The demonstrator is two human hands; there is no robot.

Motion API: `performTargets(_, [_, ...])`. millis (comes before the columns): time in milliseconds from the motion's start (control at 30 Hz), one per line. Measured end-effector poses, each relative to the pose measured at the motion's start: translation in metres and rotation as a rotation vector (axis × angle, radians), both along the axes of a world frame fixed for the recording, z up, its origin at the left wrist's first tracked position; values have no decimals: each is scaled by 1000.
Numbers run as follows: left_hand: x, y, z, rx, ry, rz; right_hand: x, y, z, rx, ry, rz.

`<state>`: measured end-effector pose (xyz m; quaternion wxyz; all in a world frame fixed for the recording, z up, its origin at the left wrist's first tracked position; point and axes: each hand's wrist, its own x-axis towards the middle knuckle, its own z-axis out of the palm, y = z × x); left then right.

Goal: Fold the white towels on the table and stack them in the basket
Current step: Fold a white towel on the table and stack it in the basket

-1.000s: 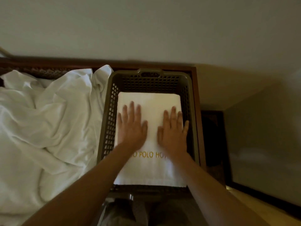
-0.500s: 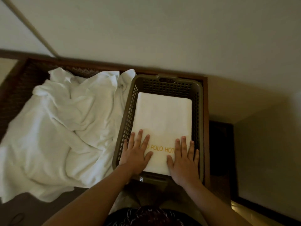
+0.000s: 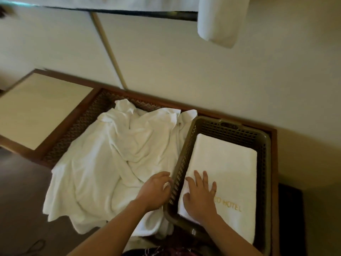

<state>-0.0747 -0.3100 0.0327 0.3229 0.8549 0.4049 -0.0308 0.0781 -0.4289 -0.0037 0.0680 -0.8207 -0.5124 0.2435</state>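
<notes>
Your right hand lies flat, fingers straight and slightly spread, on the near left part of the folded towel in the basket. It presses rather than grips. That towel fills most of the basket floor, with gold lettering toward its near end, at about four o'clock from your palm.

Your left hand sits outside the basket, just beside its left wall, on the heap of loose towels. Its fingers curl down at the cloth by the wall, but you cannot tell from here whether they have closed on a fold or only rest there.

The heap spreads from nine o'clock to twelve o'clock of that hand, over the dark woven top of the table, with one edge spilling off the near side. A rolled towel hangs high up at one o'clock, well apart from the work.

Judging by the creases, the loose cloth is soft, limp and light, with no stiffness to help you; it will sag and drag its neighbours along. Look for a hem or corner, pinch it, and lift one towel clear before spreading it. The tangle makes a single layer hard to pick out, so expect a second piece to follow.
</notes>
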Motion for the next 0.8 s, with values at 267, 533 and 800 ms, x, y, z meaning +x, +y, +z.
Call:
performTargets(267, [-51,109,-15,-41,-53,50,-50,118,11,39,90,-64])
performTargets(533, [-59,267,-21,18,-85,-40,-98,248,14,15,186,-337])
performTargets(800, [-48,335,-61,197,445,-403,-134,268,17,-5,266,-593])
